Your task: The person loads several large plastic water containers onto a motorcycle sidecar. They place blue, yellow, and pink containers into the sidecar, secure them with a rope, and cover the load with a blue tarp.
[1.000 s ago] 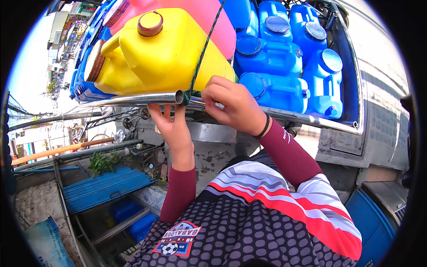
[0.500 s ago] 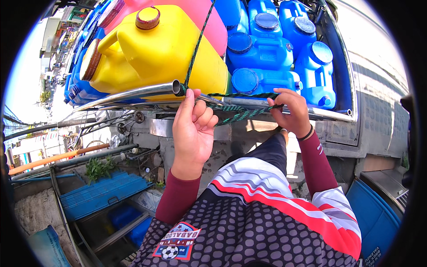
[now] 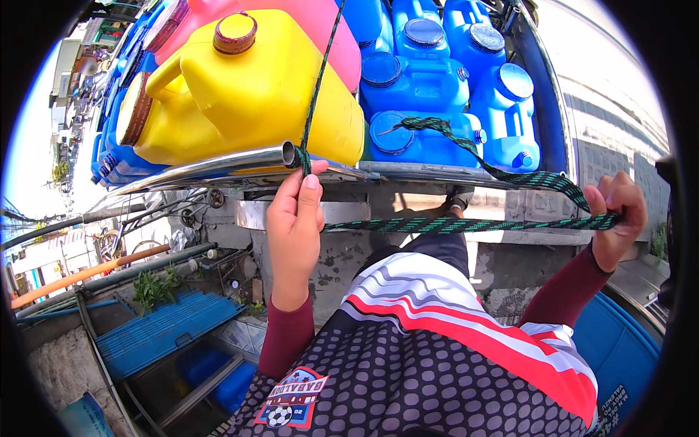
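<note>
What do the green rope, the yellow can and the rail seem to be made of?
Rope: likely braided synthetic cord, green-black weave, matte.
Yellow can: moulded plastic, smooth and slightly glossy, with a soft sheen.
Rail: metal tube, probably polished steel; it gives mirror-like reflections and has an open hollow end.

a single head-worn fisheye looked steeply down from the wearer's head, close over the chest and both forearms, facing a metal rail (image 3: pixel 218 164) and stacked jerrycans (image 3: pixel 247 95) just ahead.
</note>
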The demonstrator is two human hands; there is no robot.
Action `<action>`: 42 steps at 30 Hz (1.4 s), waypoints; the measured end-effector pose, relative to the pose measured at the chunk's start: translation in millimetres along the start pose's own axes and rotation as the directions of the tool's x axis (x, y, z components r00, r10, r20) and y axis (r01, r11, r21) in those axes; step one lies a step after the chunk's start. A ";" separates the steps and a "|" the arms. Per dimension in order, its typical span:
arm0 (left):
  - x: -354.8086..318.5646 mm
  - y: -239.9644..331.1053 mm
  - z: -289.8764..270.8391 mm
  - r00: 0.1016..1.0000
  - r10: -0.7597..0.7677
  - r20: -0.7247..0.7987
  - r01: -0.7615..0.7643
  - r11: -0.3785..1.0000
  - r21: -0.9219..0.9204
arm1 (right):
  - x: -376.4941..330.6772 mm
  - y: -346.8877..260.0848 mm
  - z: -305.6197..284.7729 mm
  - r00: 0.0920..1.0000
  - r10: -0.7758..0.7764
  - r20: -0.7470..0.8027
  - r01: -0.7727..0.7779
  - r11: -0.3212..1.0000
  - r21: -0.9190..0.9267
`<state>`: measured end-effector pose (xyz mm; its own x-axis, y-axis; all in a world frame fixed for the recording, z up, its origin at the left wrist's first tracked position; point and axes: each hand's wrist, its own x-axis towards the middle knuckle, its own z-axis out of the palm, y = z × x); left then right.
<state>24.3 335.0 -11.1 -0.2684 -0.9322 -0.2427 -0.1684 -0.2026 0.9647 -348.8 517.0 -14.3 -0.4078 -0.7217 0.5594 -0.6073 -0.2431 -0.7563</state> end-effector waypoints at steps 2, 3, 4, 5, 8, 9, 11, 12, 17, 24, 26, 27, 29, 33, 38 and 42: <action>-1.6 -1.7 -1.7 0.995 0.097 -0.035 -0.087 0.972 0.220 | -9.3 -21.0 -2.1 0.974 0.140 0.179 -0.173 0.968 0.184; -1.9 -4.8 -5.6 0.986 0.147 -0.077 -0.125 0.964 0.236 | -10.1 -26.7 1.6 0.915 0.238 0.327 -0.329 0.909 0.258; 0.7 -10.9 -13.1 0.975 0.197 -0.101 -0.167 0.953 0.251 | -8.9 -19.5 13.8 0.847 0.240 0.475 -0.335 0.934 0.125; 2.8 -15.7 -22.8 0.961 0.246 -0.124 -0.207 0.941 0.267 | -12.0 -7.8 32.5 0.756 0.279 0.592 -0.391 0.918 0.067; 12.4 -22.6 -52.2 0.878 0.479 -0.003 -0.374 0.689 0.622 | -30.2 3.9 127.6 0.639 -0.057 0.767 -0.246 0.930 0.273; 19.7 -25.8 -54.7 0.820 0.570 0.041 -0.439 0.582 0.685 | -37.7 -8.4 151.3 0.586 -0.014 0.810 -0.433 0.840 0.328; 44.2 -34.8 -59.1 0.779 0.619 0.100 -0.528 0.563 0.636 | -39.6 -32.2 188.5 0.465 -0.093 0.880 -0.450 0.831 0.326; 56.9 -40.7 -58.8 0.766 0.631 0.124 -0.567 0.573 0.591 | -44.9 -39.8 209.6 0.562 -0.191 0.805 -0.403 0.786 0.468; 64.0 -50.9 -52.3 0.808 0.589 0.002 -0.488 0.666 0.564 | -32.9 -46.5 269.9 0.851 0.115 0.513 -0.235 0.956 0.176; 70.6 -54.5 -29.2 0.448 0.876 -0.179 -0.459 0.398 0.794 | -6.7 -46.0 307.7 0.993 -0.031 0.112 -0.020 0.905 0.425; 70.9 -62.5 -22.4 0.443 0.837 -0.322 -0.477 0.524 0.706 | -1.2 -50.0 323.8 0.992 -0.124 -0.012 0.121 0.937 0.328; 75.0 -63.5 -19.8 0.429 0.826 -0.365 -0.441 0.544 0.714 | 1.9 -49.2 326.7 0.994 -0.112 -0.018 0.112 0.934 0.340; 79.6 -69.3 -26.5 0.464 0.741 -0.485 -0.468 0.670 0.576 | 3.5 -51.6 329.0 0.998 -0.051 0.036 0.033 0.921 0.389; 77.8 -74.5 -33.7 0.471 0.709 -0.525 -0.465 0.705 0.535 | -0.3 -44.3 344.3 0.986 -0.168 -0.003 0.161 0.943 0.292; 84.6 -62.6 -17.1 0.439 0.760 -0.480 -0.505 0.650 0.567 | 13.8 13.7 334.1 0.879 0.108 0.464 -0.474 0.285 0.833; 80.4 -61.7 -16.3 0.414 0.761 -0.499 -0.479 0.648 0.592 | 28.0 17.7 337.2 0.878 0.012 0.479 -0.401 0.566 0.720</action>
<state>28.5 267.7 -88.4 0.2335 -0.6899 0.6852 -0.5423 0.4925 0.6807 -141.1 274.0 -126.4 -0.0387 -0.9469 0.3193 0.3111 -0.3151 -0.8966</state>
